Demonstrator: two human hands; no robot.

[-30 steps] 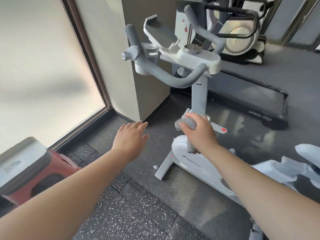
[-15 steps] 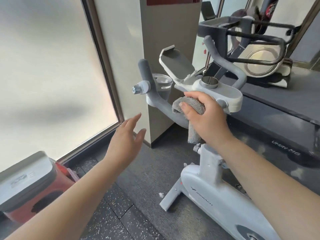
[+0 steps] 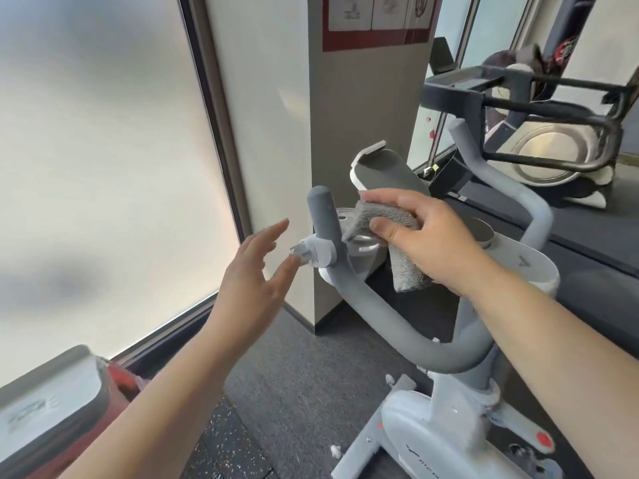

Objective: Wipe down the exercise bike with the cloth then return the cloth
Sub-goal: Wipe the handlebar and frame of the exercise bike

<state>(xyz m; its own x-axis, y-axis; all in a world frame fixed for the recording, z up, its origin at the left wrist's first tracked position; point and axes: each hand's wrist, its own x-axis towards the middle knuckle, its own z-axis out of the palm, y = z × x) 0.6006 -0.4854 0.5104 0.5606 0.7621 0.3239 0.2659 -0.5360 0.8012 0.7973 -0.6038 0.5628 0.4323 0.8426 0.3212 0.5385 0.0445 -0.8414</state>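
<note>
Since a second ago the left hand (image 3: pixel 256 274) has risen from low over the floor, and now it is spread with straight fingers, holding nothing, just beside the small knob (image 3: pixel 313 254) on the left grip of the handlebar (image 3: pixel 390 316); the right hand (image 3: pixel 428 243) has carried the cloth (image 3: pixel 380 219) from the lower post of the exercise bike (image 3: pixel 432 440) up to the cup holder (image 3: pixel 359 250) beside the console and pinches it there. I judge that wiping has passed from the frame to the top parts, so the return of the cloth is not yet near. I count two hands, one grey cloth, one white exercise bike and one other dark machine (image 3: pixel 539 133) behind at the right.
</note>
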